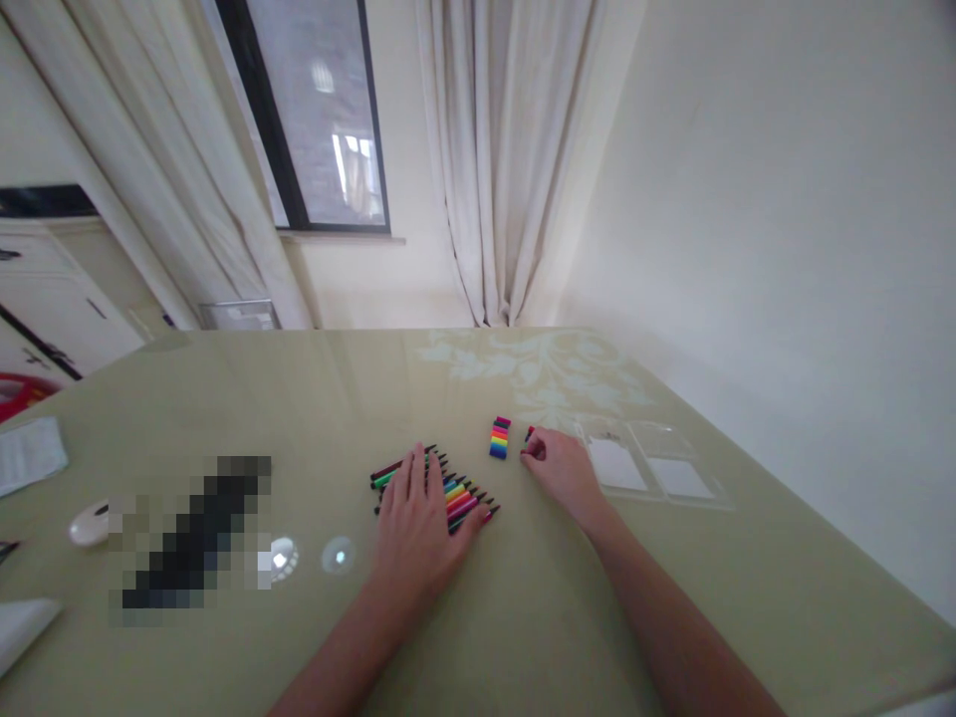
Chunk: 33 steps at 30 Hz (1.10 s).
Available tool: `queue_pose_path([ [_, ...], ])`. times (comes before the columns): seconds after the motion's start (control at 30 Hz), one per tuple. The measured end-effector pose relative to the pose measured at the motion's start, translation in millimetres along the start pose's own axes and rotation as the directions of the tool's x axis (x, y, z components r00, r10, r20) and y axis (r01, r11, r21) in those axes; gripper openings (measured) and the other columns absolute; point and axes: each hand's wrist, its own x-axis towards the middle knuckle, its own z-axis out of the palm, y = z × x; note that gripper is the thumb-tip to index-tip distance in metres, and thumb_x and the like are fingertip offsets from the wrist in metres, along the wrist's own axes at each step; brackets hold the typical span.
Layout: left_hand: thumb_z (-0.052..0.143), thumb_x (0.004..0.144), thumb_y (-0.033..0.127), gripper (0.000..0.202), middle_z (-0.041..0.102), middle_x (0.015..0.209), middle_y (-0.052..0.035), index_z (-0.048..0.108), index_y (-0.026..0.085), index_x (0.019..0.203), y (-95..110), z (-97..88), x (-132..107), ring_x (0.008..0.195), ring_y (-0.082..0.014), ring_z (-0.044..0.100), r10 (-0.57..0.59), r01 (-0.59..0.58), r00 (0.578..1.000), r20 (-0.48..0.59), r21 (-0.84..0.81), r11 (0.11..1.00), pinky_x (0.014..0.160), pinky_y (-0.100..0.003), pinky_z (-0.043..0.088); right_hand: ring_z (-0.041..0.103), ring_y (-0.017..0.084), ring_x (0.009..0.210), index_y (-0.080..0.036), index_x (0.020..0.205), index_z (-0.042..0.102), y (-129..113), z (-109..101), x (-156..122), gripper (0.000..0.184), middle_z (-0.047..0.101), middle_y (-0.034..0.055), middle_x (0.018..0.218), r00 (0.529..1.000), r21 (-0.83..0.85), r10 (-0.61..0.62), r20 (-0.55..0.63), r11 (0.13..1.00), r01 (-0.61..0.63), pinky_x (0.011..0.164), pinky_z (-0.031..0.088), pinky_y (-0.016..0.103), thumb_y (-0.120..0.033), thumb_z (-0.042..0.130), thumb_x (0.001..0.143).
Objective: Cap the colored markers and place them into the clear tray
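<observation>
Several uncapped colored markers [461, 495] lie side by side on the table, their dark tips pointing up and right. My left hand [418, 518] rests flat across them with fingers spread, covering part of the row. A short row of colored marker caps [500, 438] sits just beyond, between my two hands. To the right of that row, my right hand [557, 463] is closed low over the table, thumb and fingers pinched around a few small caps [530, 434]. Red and green ends show at the fingertips; the rest is hidden.
An open clear plastic case [653, 460] with white inserts lies right of my right hand. On the left are a white mouse [91, 523], a blurred-out dark object [198, 533] and papers [31, 456]. A wall [784, 299] runs along the table's right side.
</observation>
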Motion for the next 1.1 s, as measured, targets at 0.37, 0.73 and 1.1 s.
queue_pose_path([
  [0.37,0.04,0.091,0.078,0.099,0.036,0.163,-0.0273,0.044,0.001,0.153,0,17.8,-8,0.154,-0.0408,0.031,0.012,-0.012,1.0,-0.008,0.036,0.999,0.126,-0.055,0.025,0.065,0.019,0.075,-0.021,0.08,0.073,6,2,1,0.004,0.073,0.0036,0.081,1.0,-0.024,0.02,-0.002,1.0,-0.02,0.066,0.039,0.029,-0.018,0.072,0.083],
  [0.73,0.04,0.093,0.075,0.099,0.036,0.162,-0.029,0.04,-0.002,0.155,-7,19.8,-2,0.153,-0.0409,0.033,-0.008,0.008,1.0,0.0,0.059,0.998,0.123,-0.055,0.03,0.066,0.019,0.076,-0.022,0.081,0.073,7,1,0,0.006,0.073,0.0036,0.084,1.0,-0.054,0.006,-0.029,0.999,-0.007,0.065,0.039,0.028,-0.02,0.07,0.085],
  [1.1,0.038,0.091,0.077,0.102,0.034,0.163,-0.0288,0.039,-0.003,0.154,-16,22.6,4,0.154,-0.039,0.03,-0.025,0.024,1.0,0.013,0.053,0.998,0.125,-0.053,0.027,0.067,0.02,0.078,-0.022,0.082,0.073,7,0,0,0.007,0.073,0.0046,0.086,1.0,-0.076,0.009,-0.021,0.997,-0.011,0.066,0.04,0.029,-0.021,0.069,0.087],
])
